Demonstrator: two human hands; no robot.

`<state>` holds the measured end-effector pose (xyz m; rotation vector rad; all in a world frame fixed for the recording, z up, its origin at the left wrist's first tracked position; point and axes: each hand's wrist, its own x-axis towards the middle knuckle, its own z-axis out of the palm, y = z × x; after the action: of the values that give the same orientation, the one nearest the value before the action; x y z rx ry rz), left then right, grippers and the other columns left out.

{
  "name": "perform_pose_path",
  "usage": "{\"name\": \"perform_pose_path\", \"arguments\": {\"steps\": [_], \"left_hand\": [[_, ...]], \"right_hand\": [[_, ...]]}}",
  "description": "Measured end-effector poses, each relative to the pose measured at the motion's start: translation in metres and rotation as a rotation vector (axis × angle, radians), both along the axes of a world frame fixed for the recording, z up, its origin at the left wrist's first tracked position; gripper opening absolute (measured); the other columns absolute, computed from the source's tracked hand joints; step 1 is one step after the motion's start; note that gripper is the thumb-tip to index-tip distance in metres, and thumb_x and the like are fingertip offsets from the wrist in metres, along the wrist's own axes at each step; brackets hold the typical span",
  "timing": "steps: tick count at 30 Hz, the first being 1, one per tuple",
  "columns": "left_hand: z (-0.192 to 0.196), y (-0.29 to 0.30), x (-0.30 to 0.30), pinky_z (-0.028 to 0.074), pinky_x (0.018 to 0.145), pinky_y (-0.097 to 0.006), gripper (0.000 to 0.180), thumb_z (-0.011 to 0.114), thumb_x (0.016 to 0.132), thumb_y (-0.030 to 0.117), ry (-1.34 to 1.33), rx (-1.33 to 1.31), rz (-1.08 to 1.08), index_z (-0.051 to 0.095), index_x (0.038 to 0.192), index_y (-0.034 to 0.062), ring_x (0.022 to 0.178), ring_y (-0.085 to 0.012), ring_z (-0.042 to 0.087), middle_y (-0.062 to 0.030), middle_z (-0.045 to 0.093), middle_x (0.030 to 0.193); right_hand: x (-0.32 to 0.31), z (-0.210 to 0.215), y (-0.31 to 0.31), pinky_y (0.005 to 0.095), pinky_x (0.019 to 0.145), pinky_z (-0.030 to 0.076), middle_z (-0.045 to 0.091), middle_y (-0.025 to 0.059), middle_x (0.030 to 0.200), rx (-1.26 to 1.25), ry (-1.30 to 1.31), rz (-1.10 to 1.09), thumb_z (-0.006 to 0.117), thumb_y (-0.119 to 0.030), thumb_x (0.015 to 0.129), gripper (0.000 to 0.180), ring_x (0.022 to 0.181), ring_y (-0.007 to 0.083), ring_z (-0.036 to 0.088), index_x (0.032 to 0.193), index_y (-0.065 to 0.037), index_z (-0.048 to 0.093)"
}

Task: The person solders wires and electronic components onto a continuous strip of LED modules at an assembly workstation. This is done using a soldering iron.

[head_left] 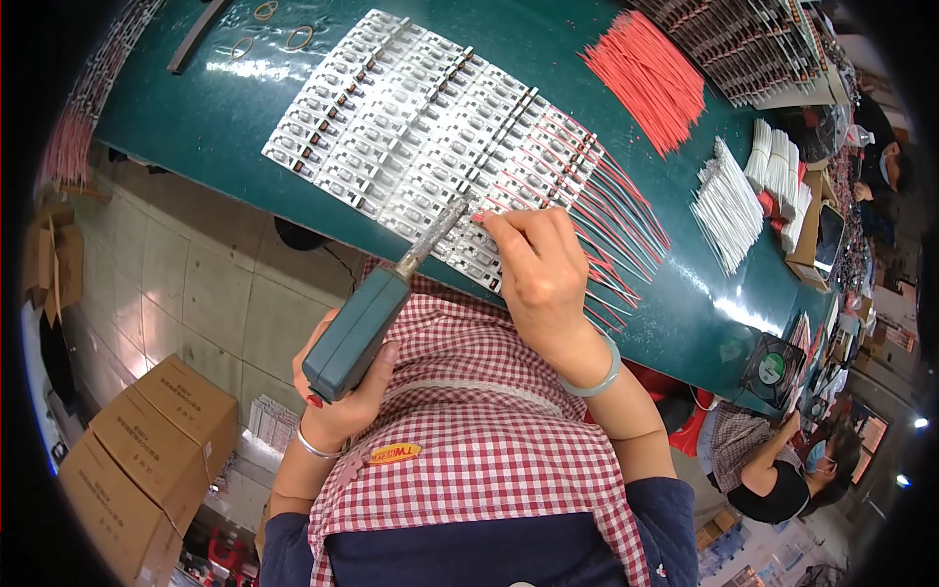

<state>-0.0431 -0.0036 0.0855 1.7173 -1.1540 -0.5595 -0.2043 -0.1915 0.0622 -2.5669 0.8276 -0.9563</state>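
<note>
1. Left hand [337, 396]: clenched around the green handle of a soldering iron [377, 308], at the near edge of the table above the person's lap. A thin metal bangle sits on this wrist.
2. Soldering iron: thick green grip, metal shaft pointing up and to the right. Its tip reaches the near edge of the white strips, just beside the right fingertips.
3. Right hand [538, 274]: fingers curled and pinched, pressing down on the near rows of the white strips. Whether a wire is pinched between the fingertips cannot be told. A pale green bangle circles this wrist.
4. White strips [411, 117]: many narrow rows of small white parts laid side by side as one slanted sheet on the table, from the far left toward the right hand.
5. Attached red wires [626, 230]: thin red leads fanning out from the right end of the sheet, past the right hand.
6. Table [196, 108]: dark green top, bending with the lens.
7. Loose red wires [650, 73]: a bundle lying at the far right of the table, well apart from the hands.
8. White wires [729, 205]: a bundle right of the red leads.
9. Rubber bands [284, 34]: a few rings at the far left corner.
10. Cardboard boxes [147, 455]: stacked on the tiled floor to the person's left.
11. Checked apron [469, 430]: red and white, over the person's lap.
12. Co-worker [782, 465]: seated at lower right.
</note>
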Motion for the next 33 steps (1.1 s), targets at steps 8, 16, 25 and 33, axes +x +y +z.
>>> {"name": "perform_pose_path", "arguments": {"steps": [8,16,25,33], "left_hand": [[0.001,0.002,0.0,0.055,0.07,-0.033,0.023,0.078,0.078,-0.003,0.0,0.041,-0.019,0.07,0.099,-0.0066,0.079,-0.0273,0.069,-0.0161,0.07,0.093],[0.002,0.0,0.0,0.055,0.069,-0.033,0.021,0.077,0.076,-0.004,-0.018,0.064,-0.052,0.069,0.096,-0.006,0.078,-0.0267,0.068,-0.0157,0.068,0.094],[-0.001,0.004,0.001,0.054,0.067,-0.032,0.02,0.077,0.077,-0.003,-0.007,0.064,-0.042,0.07,0.095,-0.0054,0.076,-0.0264,0.068,-0.0152,0.068,0.092],[-0.008,0.015,0.0,0.055,0.069,-0.032,0.022,0.079,0.078,0.0,0.042,0.055,-0.01,0.07,0.097,-0.0061,0.077,-0.027,0.068,-0.0159,0.069,0.091]], "right_hand": [[0.002,0.002,0.001,0.0357,0.066,0.05,0.063,0.0087,0.087,0.025,0.006,0.008,0.071,0.009,0.072,0.03,0.079,0.0252,0.059,0.1,-0.001,0.072],[0.002,0.005,0.001,0.0367,0.068,0.051,0.063,0.0094,0.089,0.025,0.052,-0.006,0.07,0.01,0.072,0.031,0.081,0.026,0.059,0.101,0.0,0.071],[0.003,0.007,0.001,0.0373,0.069,0.051,0.062,0.0101,0.09,0.016,0.073,-0.003,0.068,0.009,0.071,0.032,0.082,0.027,0.059,0.102,0.0,0.071],[0.003,0.006,0.001,0.0371,0.069,0.051,0.062,0.0102,0.089,0.009,0.08,-0.004,0.068,0.01,0.07,0.032,0.082,0.0271,0.059,0.101,0.0,0.07]]}}
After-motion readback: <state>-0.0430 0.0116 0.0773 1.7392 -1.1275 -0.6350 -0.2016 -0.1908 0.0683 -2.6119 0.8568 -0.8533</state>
